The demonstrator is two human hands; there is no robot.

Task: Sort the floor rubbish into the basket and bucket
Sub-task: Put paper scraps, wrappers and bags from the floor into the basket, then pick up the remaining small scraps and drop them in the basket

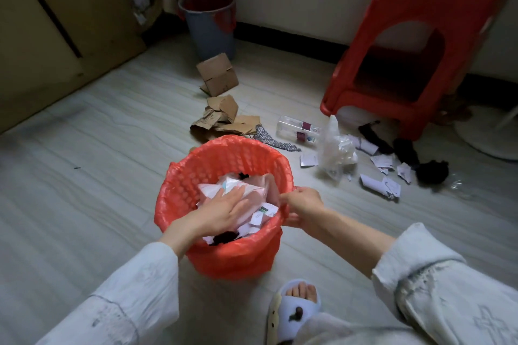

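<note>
You are at the packing-down step. Your left hand (224,211) lies flat, fingers straight, on the paper and wrappers (238,190) inside the basket (179,185), pressing them down. Your right hand (301,206) pinches the red liner at the basket's right rim, thumb below and fingers above, steadying it. The basket stands on the floor (84,162) just in front of your slippered foot (297,305), and looks well filled, with dark scraps showing at the near and far edges of the heap.

Much of the task is still to do, by the look of it. The bucket (208,25) stands in the far corner against the wall, well apart from you; what is in it cannot be seen. Between it and the basket lie the cardboard pieces (221,115), one folded piece propped up nearer the bucket. Just past the basket's far rim lies a patterned strip (274,140), then a clear bottle (298,129) on its side. To the right, near the foot of the red stool (406,64), are a crumpled clear bag (336,148), torn paper scraps (378,179) and some black cloth (431,171).

Next, lift your left hand out and reach for the nearest loose item, likely the strip or the bottle. You will need to decide which container each kind belongs in; the pictures do not settle that. The bag is light and may spring back, so grip it bunched. The scraps are small and scattered, so gather several at once.
</note>
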